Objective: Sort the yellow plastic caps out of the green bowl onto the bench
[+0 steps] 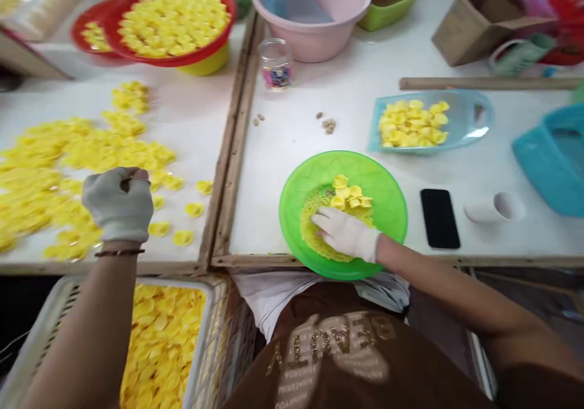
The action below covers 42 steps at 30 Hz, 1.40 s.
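Note:
My left hand (119,203), in a pale glove with bare fingertips showing, is closed in a fist above the left table. Below and around it lie many small yellow cup-shaped plastic pieces (95,147). What the fist holds, if anything, is hidden. My right hand (345,232), also gloved, lies with fingers stretched over small yellow granules (314,208) in a round green plate (292,184). Just beyond its fingers, several yellow cup-shaped pieces (351,196) sit in a small pile on the same plate.
A blue scoop tray (469,117) holds more yellow pieces. A phone (440,218) and a white cup (495,208) lie to the right. A glass jar (276,65) stands before a pink basin (314,31). A wooden strip (228,147) divides the tables; a crate (210,311) sits below.

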Each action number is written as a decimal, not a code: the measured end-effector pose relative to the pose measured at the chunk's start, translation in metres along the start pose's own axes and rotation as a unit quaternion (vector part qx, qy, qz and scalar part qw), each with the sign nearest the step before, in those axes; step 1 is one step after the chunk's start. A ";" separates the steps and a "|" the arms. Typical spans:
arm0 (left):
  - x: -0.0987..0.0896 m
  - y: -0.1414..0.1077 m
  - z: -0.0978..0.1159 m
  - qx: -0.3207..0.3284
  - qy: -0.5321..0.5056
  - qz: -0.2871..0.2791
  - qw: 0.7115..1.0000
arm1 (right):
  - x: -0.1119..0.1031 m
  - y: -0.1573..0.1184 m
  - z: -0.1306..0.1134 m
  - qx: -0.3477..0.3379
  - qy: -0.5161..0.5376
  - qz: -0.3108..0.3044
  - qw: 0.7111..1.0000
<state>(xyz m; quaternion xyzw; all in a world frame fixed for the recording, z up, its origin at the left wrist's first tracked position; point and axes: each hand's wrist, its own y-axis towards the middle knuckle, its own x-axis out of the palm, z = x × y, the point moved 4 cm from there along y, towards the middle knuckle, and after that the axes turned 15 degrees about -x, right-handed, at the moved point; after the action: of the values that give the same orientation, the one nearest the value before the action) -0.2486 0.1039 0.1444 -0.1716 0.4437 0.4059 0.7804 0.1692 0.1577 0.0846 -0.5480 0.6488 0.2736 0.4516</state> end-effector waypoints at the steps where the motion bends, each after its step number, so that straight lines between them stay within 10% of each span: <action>1: 0.006 -0.016 0.029 0.050 -0.016 0.026 0.998 | 0.001 0.004 0.001 0.020 -0.016 -0.029 0.999; 3: 0.029 -0.057 0.090 0.158 -0.051 -0.015 0.986 | 0.004 0.005 0.001 0.059 -0.016 -0.071 0.996; 7: 0.109 -0.141 0.183 0.254 -0.076 -0.273 0.925 | 0.011 -0.007 0.002 0.104 0.067 -0.113 0.986; 12: 0.199 -0.182 0.221 0.201 0.062 -0.418 0.884 | -0.004 -0.028 0.021 0.148 0.238 0.052 0.958; 14: 0.212 -0.184 0.220 0.184 0.067 -0.434 0.880 | -0.012 -0.040 0.031 0.186 0.394 0.174 0.883; 20: 0.204 -0.181 0.205 0.173 0.046 -0.406 0.896 | -0.024 -0.057 0.051 0.164 0.769 0.386 0.482; 24: 0.207 -0.185 0.207 0.141 0.042 -0.433 0.890 | -0.030 -0.048 0.059 0.161 0.819 0.422 0.352; 30: 0.183 -0.193 0.206 0.089 -0.044 -0.448 0.889 | -0.041 -0.037 0.055 0.134 0.791 0.482 0.351; 36: 0.156 -0.217 0.183 -0.148 -0.327 -0.560 0.747 | -0.060 -0.025 0.038 0.087 0.697 0.555 0.445; 42: 0.156 -0.226 0.178 -0.173 -0.398 -0.542 0.720 | -0.067 -0.014 0.023 0.047 0.642 0.604 0.470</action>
<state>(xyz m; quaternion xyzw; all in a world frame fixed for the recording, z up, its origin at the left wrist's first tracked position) 0.0708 0.1526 0.0917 -0.3374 -0.1547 0.0147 0.9284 0.1886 0.2052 0.1354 -0.0201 0.9387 0.0188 -0.3436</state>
